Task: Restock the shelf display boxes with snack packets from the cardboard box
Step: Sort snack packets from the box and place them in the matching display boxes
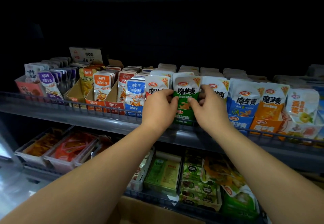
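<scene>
Centre of frame, upper shelf: left hand (158, 104) and right hand (208, 105) each pinched a side edge of the green packet (186, 90), which stood at the front of its green display box (183, 116). The row looked tight; forcing the packet down could have buckled it or dragged the white packets (157, 83) alongside forward over the wire rail (70, 103). The cardboard box (140, 211) sat bottom centre, barely in view.
</scene>
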A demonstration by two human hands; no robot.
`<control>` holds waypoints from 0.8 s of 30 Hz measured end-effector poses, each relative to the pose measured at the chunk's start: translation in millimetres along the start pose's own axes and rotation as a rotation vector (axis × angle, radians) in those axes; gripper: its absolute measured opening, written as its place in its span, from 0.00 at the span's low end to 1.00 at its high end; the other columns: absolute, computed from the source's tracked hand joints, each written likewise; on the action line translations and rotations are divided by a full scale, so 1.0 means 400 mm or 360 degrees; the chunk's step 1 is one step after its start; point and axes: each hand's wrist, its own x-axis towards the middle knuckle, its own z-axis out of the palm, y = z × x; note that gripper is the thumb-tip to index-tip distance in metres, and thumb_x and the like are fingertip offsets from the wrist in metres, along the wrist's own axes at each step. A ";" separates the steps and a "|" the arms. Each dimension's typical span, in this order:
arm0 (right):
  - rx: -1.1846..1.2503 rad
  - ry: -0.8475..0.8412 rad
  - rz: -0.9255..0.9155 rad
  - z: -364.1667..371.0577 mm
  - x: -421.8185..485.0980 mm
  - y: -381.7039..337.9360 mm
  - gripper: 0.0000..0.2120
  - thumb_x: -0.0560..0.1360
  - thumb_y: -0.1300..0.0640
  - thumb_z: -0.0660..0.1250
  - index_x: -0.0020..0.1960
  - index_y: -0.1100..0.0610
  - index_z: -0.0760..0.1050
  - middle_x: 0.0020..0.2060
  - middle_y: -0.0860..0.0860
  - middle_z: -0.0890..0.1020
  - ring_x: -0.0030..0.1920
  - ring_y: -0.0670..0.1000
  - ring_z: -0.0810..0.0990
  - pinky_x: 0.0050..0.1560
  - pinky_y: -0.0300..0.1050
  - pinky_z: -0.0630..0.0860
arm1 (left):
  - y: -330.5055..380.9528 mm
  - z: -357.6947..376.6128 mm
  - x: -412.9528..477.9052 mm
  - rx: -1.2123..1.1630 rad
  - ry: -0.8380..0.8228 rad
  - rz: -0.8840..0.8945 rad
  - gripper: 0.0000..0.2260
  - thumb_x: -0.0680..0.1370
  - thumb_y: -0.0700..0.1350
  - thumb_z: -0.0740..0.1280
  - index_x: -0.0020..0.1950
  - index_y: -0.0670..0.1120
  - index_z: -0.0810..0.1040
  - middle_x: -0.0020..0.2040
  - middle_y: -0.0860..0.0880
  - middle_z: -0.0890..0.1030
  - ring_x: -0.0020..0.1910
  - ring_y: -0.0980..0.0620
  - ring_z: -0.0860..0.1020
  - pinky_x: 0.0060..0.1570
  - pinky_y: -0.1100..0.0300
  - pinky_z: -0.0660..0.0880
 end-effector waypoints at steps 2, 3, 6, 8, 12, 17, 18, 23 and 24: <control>-0.0029 0.0052 -0.0009 -0.005 -0.006 0.002 0.26 0.77 0.47 0.70 0.70 0.55 0.68 0.52 0.51 0.80 0.55 0.55 0.77 0.54 0.55 0.76 | 0.000 -0.002 0.005 0.0012 0.0019 0.0002 0.12 0.83 0.47 0.67 0.64 0.46 0.83 0.54 0.50 0.86 0.51 0.53 0.83 0.48 0.60 0.78; -0.0060 0.0078 -0.0019 -0.006 -0.007 0.004 0.26 0.76 0.47 0.71 0.70 0.55 0.68 0.52 0.51 0.80 0.56 0.55 0.76 0.54 0.53 0.75 | 0.001 -0.003 0.007 0.0021 0.0036 -0.0007 0.12 0.82 0.47 0.68 0.63 0.46 0.83 0.53 0.50 0.86 0.50 0.53 0.82 0.49 0.59 0.79; -0.0122 0.0156 -0.0040 -0.007 -0.013 0.005 0.20 0.75 0.47 0.73 0.59 0.54 0.69 0.46 0.48 0.76 0.51 0.52 0.74 0.49 0.49 0.73 | -0.005 0.002 0.011 0.0103 0.0090 -0.0046 0.08 0.81 0.49 0.70 0.57 0.48 0.84 0.45 0.53 0.85 0.45 0.54 0.82 0.45 0.56 0.80; -0.0214 0.0140 -0.0092 -0.004 -0.021 0.003 0.16 0.74 0.47 0.73 0.52 0.52 0.68 0.43 0.46 0.74 0.48 0.50 0.72 0.46 0.48 0.71 | -0.008 0.008 0.011 0.0166 0.0107 -0.0059 0.05 0.80 0.50 0.71 0.52 0.50 0.81 0.37 0.57 0.80 0.39 0.56 0.79 0.38 0.59 0.77; -0.0383 0.0058 -0.0291 0.013 -0.037 0.022 0.10 0.77 0.49 0.70 0.55 0.54 0.77 0.48 0.50 0.78 0.53 0.54 0.74 0.51 0.49 0.70 | -0.013 0.013 0.014 0.0157 0.0105 -0.0088 0.07 0.79 0.51 0.72 0.46 0.50 0.77 0.34 0.56 0.77 0.34 0.60 0.75 0.32 0.61 0.72; -0.0433 0.0086 -0.0383 0.023 -0.054 0.054 0.16 0.77 0.48 0.70 0.62 0.53 0.81 0.51 0.53 0.78 0.55 0.56 0.73 0.54 0.52 0.70 | -0.029 0.010 -0.003 -0.0198 0.0134 -0.0264 0.12 0.75 0.52 0.76 0.43 0.49 0.76 0.35 0.53 0.78 0.36 0.52 0.79 0.41 0.50 0.81; -0.0424 0.0086 -0.0397 0.022 -0.059 0.058 0.16 0.77 0.48 0.71 0.62 0.53 0.81 0.51 0.52 0.78 0.55 0.56 0.73 0.55 0.52 0.70 | -0.034 0.006 -0.012 -0.0310 0.0133 -0.0285 0.12 0.75 0.51 0.77 0.43 0.50 0.75 0.34 0.53 0.78 0.35 0.52 0.78 0.42 0.48 0.81; -0.0358 0.0237 -0.0492 0.012 -0.099 0.070 0.13 0.75 0.53 0.73 0.58 0.54 0.82 0.52 0.53 0.78 0.56 0.56 0.74 0.56 0.54 0.69 | -0.074 -0.037 -0.057 -0.0452 0.0082 -0.0287 0.11 0.76 0.49 0.76 0.45 0.47 0.76 0.36 0.51 0.78 0.35 0.58 0.77 0.41 0.57 0.80; -0.0379 0.0277 -0.0515 0.008 -0.111 0.067 0.12 0.75 0.54 0.73 0.57 0.54 0.82 0.52 0.53 0.78 0.56 0.56 0.74 0.56 0.53 0.67 | -0.084 -0.050 -0.067 -0.0444 0.0075 -0.0310 0.11 0.76 0.49 0.76 0.45 0.47 0.76 0.36 0.52 0.77 0.35 0.59 0.76 0.39 0.61 0.78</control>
